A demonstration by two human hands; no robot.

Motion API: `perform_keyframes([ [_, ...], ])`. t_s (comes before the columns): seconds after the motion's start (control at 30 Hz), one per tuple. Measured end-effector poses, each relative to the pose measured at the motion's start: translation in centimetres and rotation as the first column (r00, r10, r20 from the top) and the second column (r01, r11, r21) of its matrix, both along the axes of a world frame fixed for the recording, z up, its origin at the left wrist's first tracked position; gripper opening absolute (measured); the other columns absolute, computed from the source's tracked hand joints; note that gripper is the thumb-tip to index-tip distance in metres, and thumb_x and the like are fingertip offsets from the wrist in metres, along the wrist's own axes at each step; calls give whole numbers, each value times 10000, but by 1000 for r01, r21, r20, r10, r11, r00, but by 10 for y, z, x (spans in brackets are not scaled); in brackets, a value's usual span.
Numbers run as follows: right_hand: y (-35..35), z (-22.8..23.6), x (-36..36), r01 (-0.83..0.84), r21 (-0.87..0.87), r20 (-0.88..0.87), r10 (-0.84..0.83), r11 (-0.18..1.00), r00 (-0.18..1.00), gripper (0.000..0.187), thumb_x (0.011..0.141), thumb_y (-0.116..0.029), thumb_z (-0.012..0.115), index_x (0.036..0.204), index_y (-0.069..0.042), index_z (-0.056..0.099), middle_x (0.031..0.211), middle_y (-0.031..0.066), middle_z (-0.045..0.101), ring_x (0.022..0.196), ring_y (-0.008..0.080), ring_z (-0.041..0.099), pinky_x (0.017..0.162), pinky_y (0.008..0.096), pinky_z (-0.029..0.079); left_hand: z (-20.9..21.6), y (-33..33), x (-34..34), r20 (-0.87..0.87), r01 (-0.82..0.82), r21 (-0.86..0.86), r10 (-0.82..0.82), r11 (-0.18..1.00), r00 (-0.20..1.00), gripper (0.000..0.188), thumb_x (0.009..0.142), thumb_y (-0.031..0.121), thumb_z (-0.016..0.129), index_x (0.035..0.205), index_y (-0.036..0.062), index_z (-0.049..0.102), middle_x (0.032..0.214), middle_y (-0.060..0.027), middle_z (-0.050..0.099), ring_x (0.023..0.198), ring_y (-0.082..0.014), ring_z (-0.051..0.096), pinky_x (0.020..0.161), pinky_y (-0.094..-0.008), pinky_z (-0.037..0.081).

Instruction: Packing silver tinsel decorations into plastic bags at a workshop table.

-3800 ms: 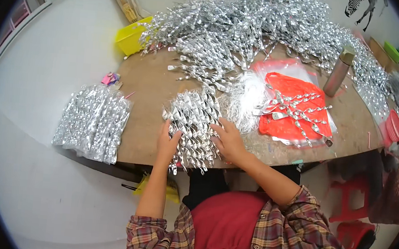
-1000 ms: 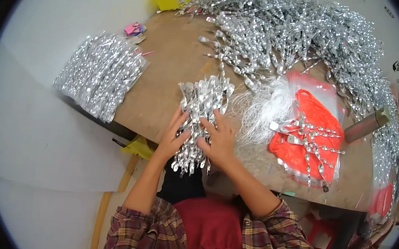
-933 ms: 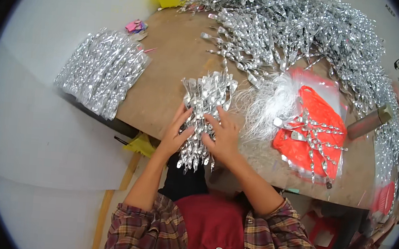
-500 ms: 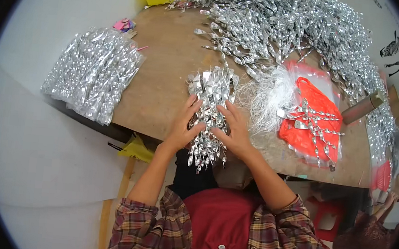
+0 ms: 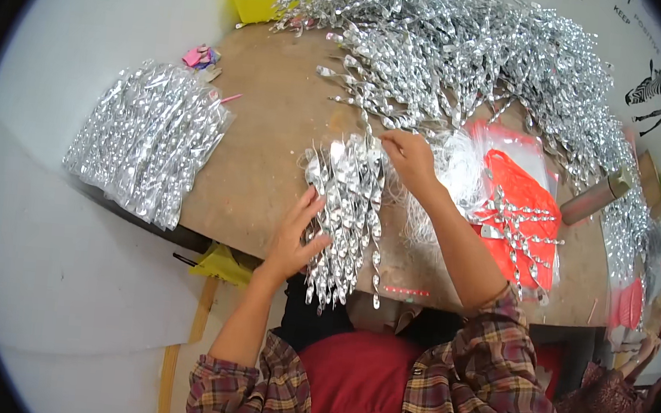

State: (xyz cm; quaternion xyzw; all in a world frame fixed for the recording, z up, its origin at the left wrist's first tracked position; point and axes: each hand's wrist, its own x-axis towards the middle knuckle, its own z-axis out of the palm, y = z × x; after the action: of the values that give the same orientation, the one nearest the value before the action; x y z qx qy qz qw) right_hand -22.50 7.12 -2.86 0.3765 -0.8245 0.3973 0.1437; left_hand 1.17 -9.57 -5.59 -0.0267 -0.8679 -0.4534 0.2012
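Bundle of silver twists [image 5: 347, 216], left hand [image 5: 293, 239] open at its left, right hand [image 5: 411, 164] pinched (hold unclear) upper-right

Bundle [image 5: 349, 216] on table [image 5: 253, 145], pile [image 5: 454, 52] behind, bottle [image 5: 592, 200] right

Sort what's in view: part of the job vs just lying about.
Likely the job:
bundle of twisted silver foil strips, left hand on its edge, right hand near its top
silver heap of twisted foil strips
tangled fine white strings

Likely lying about:
grey metal cylindrical bottle
thin pink stick
small pink-and-purple scraps
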Motion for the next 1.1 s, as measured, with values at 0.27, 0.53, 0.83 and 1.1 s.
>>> perform_keyframes([
  [0.27, -71, -36, -66, 104, 193, 34, -113, 976, 993, 134, 778, -167, 662, 901, -119, 642, 747, 72, 673, 687, 279, 645, 615, 384, 486, 4, -4, 1, 3, 27, -3, -27, 1000, 1000, 646, 787, 336, 685, 1316, 23, 487, 1409, -219, 416, 1261, -382, 446, 1045, -421, 341],
  [0.53, -100, -23, -103, 150, -27, 129, -146, 988, 981, 171, 791, -143, 626, 960, -164, 644, 723, 49, 652, 655, 229, 617, 608, 372, 453, 2, -8, 0, 39, 38, -9, -38, 999, 999, 651, 792, 329, 692, 1331, 36, 476, 1429, -208, 393, 1291, -364, 415, 1054, -427, 324],
  [0.83, -2, 20, -77, 81, 268, 85, -107, 960, 991, 254, 816, -172, 645, 1069, -145, 645, 935, 46, 669, 944, 279, 594, 755, 403, 458, -3, -1, -2, 29, -12, 61, 11, 998, 1000, 709, 776, 376, 679, 1355, 31, 460, 1464, -229, 326, 1337, -356, 359, 1084, -410, 286],
  [1.1, 54, -30, 148, -207, 65, 348, 173, 976, 921, 600, 884, -289, 597, 1379, -21, 387, 1392, 255, 380, 1297, 375, 372, 1068, 423, 296, -8, 3, -6, 24, 0, 21, 0, 1000, 1000, 751, 835, 344, 652, 1405, -30, 335, 1461, -239, 323, 1351, -354, 333, 1088, -399, 277],
])
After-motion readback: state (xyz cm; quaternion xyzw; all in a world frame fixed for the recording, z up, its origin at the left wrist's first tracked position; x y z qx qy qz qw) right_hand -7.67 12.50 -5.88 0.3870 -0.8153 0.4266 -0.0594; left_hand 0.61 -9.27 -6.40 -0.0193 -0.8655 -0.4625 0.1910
